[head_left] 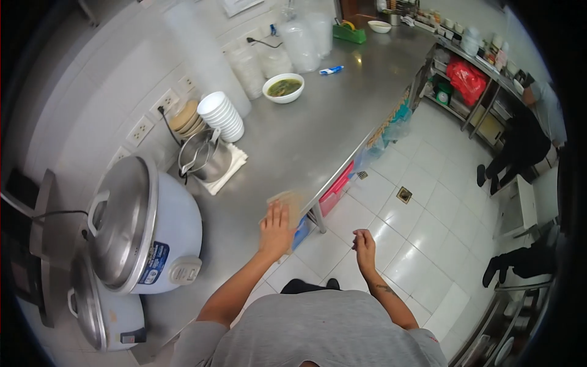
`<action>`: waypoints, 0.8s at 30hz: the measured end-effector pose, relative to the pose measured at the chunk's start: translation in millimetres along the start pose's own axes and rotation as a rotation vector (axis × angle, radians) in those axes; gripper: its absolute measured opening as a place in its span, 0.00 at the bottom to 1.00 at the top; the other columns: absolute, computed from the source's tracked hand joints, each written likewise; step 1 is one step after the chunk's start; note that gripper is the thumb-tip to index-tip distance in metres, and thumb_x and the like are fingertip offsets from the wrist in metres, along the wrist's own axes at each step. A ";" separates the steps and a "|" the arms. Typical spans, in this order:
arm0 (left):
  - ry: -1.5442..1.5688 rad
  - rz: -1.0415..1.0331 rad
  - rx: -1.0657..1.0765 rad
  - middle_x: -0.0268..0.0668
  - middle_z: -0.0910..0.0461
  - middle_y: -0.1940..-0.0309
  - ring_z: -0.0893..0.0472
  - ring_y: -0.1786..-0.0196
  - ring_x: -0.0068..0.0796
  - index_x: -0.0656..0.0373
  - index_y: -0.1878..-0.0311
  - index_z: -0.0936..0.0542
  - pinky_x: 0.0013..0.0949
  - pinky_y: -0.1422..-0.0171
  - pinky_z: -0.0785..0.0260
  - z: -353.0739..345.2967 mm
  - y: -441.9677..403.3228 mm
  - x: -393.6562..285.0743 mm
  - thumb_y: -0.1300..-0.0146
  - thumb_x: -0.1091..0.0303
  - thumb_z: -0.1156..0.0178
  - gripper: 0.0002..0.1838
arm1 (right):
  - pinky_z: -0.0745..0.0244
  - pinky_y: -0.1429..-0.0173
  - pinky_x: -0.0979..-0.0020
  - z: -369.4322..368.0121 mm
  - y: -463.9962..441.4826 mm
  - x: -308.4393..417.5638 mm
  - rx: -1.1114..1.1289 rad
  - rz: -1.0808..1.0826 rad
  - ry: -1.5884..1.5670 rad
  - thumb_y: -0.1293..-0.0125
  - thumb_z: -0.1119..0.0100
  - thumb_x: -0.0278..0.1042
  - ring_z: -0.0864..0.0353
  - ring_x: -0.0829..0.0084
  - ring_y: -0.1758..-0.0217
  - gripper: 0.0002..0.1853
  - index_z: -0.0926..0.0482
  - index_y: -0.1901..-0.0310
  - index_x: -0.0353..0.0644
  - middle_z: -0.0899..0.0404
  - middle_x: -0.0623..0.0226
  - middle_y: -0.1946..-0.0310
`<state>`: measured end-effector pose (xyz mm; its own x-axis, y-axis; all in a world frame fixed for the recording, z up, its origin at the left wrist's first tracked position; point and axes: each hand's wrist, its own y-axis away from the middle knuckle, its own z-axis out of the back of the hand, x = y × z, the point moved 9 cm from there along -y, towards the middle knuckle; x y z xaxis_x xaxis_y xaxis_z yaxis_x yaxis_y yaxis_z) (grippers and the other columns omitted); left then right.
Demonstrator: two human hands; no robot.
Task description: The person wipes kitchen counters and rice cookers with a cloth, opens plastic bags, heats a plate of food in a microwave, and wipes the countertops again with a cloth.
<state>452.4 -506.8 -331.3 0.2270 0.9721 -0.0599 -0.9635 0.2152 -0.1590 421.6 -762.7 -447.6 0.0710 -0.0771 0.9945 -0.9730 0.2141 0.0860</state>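
My left hand [276,229] lies on a beige cloth [287,205] at the front edge of the steel counter [275,150], its fingers bent over the fabric. Out over the tiled floor hangs my right hand [364,240], fingers curled in; whether anything is inside them cannot be made out. Behind my left hand, a metal pot [208,160] rests on a folded white cloth [235,162]. Farther along the counter is a white bowl [297,94] of green soup.
Two rice cookers [180,220] fill the counter's left end. White cups [221,116], plastic containers [299,46] and a green tape dispenser [350,34] line the wall side. Two people in dark clothes [520,137] are at the right, near shelves [455,110].
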 end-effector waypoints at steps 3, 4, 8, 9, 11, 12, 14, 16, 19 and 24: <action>-0.089 0.028 0.005 0.58 0.47 0.34 0.50 0.30 0.53 0.71 0.37 0.43 0.50 0.37 0.48 -1.8 -0.1 1.1 0.48 0.54 0.38 0.42 | 0.33 0.72 0.77 -7.1 -5.3 7.1 0.096 -0.009 0.073 0.32 0.55 0.36 0.31 0.80 0.77 0.12 0.25 0.62 0.36 0.30 0.69 0.79; -0.129 0.022 0.017 0.60 0.47 0.35 0.50 0.30 0.55 0.73 0.37 0.43 0.51 0.37 0.48 -4.1 -0.7 -0.7 0.47 0.53 0.38 0.42 | 0.32 0.72 0.77 -4.1 -7.7 2.6 0.115 -0.027 0.108 0.31 0.55 0.36 0.31 0.80 0.77 0.12 0.25 0.62 0.36 0.30 0.70 0.79; -0.127 0.022 0.002 0.67 0.49 0.36 0.51 0.31 0.62 0.79 0.41 0.41 0.53 0.35 0.49 -15.3 -36.8 -16.5 0.48 0.53 0.38 0.42 | 0.30 0.71 0.77 17.8 -5.5 -39.7 0.149 -0.115 0.242 0.32 0.54 0.34 0.30 0.80 0.75 0.11 0.24 0.62 0.37 0.28 0.70 0.78; -0.105 -0.010 -0.008 0.67 0.49 0.36 0.51 0.31 0.62 0.79 0.41 0.41 0.53 0.35 0.49 -15.8 -50.2 -26.5 0.47 0.53 0.38 0.42 | 0.30 0.71 0.77 20.9 -8.5 -52.8 0.148 -0.110 0.249 0.32 0.53 0.34 0.29 0.80 0.75 0.10 0.24 0.62 0.37 0.27 0.69 0.78; -0.058 -0.072 -0.035 0.67 0.50 0.36 0.51 0.31 0.62 0.80 0.41 0.41 0.53 0.35 0.49 -17.5 -86.8 -48.1 0.47 0.54 0.39 0.41 | 0.29 0.68 0.74 27.1 -24.7 -55.1 0.157 -0.133 0.301 0.34 0.52 0.33 0.27 0.76 0.74 0.09 0.24 0.63 0.37 0.25 0.65 0.76; -0.050 -0.084 -0.038 0.67 0.51 0.35 0.51 0.31 0.62 0.79 0.41 0.41 0.53 0.35 0.49 -24.4 -104.2 -55.3 0.46 0.54 0.39 0.41 | 0.29 0.66 0.71 24.8 -38.2 -43.0 0.170 -0.074 0.346 0.34 0.52 0.33 0.26 0.71 0.72 0.09 0.24 0.63 0.37 0.24 0.62 0.76; -0.032 -0.106 -0.051 0.67 0.53 0.34 0.51 0.31 0.62 0.79 0.40 0.42 0.53 0.35 0.50 -38.6 -141.2 -70.9 0.45 0.53 0.40 0.41 | 0.28 0.63 0.66 21.4 -69.3 -21.1 0.199 0.049 0.439 0.36 0.52 0.32 0.22 0.62 0.70 0.09 0.23 0.63 0.38 0.22 0.56 0.74; -0.046 -0.117 -0.038 0.67 0.54 0.34 0.51 0.31 0.62 0.79 0.40 0.42 0.52 0.35 0.50 -50.0 -179.0 -89.7 0.44 0.55 0.42 0.39 | 0.28 0.60 0.65 20.2 -107.2 -17.5 0.228 0.038 0.490 0.36 0.51 0.33 0.21 0.58 0.66 0.10 0.22 0.62 0.39 0.21 0.55 0.70; 0.056 -0.132 -0.012 0.67 0.55 0.34 0.52 0.30 0.62 0.79 0.40 0.43 0.52 0.34 0.51 -55.6 -235.3 -118.4 0.44 0.57 0.43 0.38 | 0.28 0.61 0.65 17.7 -168.5 -15.7 0.263 0.077 0.441 0.37 0.49 0.31 0.22 0.59 0.66 0.08 0.22 0.62 0.40 0.23 0.55 0.69; 0.094 -0.194 0.018 0.67 0.55 0.34 0.53 0.30 0.62 0.78 0.39 0.44 0.49 0.33 0.53 -71.5 -310.2 -162.5 0.44 0.60 0.43 0.37 | 0.29 0.64 0.67 53.3 -268.2 -8.2 0.183 0.190 0.571 0.43 0.46 0.23 0.25 0.63 0.68 0.07 0.22 0.63 0.41 0.27 0.57 0.70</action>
<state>724.5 -738.2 -342.7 0.4195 0.8996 -0.1216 -0.9029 0.3996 -0.1585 670.2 -871.4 -482.0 -0.0501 0.4890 0.8708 -0.9984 -0.0015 -0.0566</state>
